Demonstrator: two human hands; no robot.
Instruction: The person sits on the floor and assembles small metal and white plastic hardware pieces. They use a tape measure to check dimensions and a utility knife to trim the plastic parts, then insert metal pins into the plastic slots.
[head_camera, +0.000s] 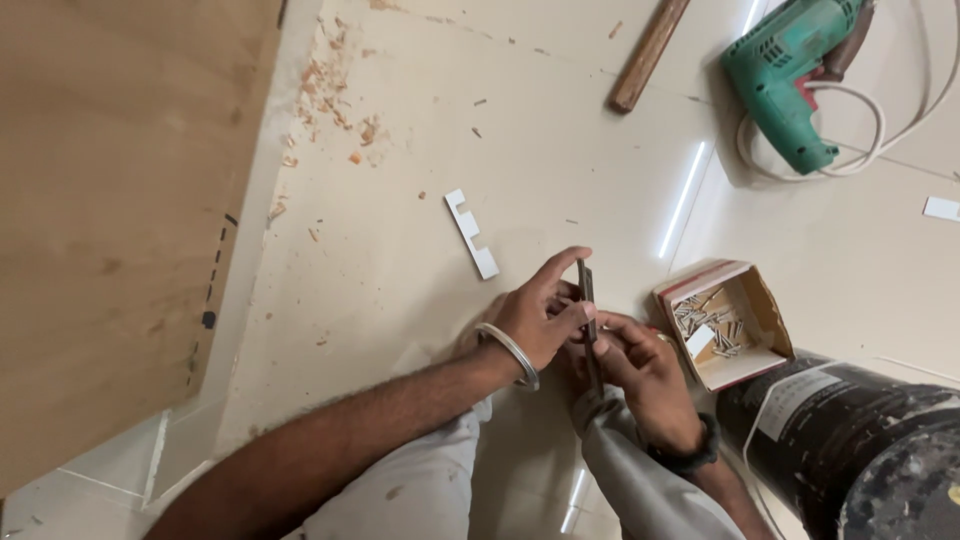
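**Two hands on a thin dark strip, low over the tiled floor**

The left hand (535, 318), a metal bangle (510, 352) on its wrist, pinches a thin dark strip (588, 318) between thumb and fingers near the strip's upper end. The right hand (640, 368), with a dark band at the wrist, closes around the strip's lower part from the other side, so both hands grasp the same piece and touch each other around it. The strip stands roughly upright and edge-on to the camera; it looks like a narrow metal blade or bar, though the view is too slim to tell which. It is held just above the person's light-trousered knees.

Just right of the hands sits an open cardboard box (765, 305) of small metal screws or nails on the floor (560, 160). Beside the box, at the lower right, stands a large dark drum (860, 450) with a pale label. A small white notched piece (471, 233) lies near the hands, up and to the left. Farther off, at the top right, rests a green electric drill (790, 70) with its white cord (880, 130) looped about it, and a wooden stick (650, 52) lies nearby. A plywood sheet (110, 200) fills the left side, with wood chips (335, 100) scattered along its edge.
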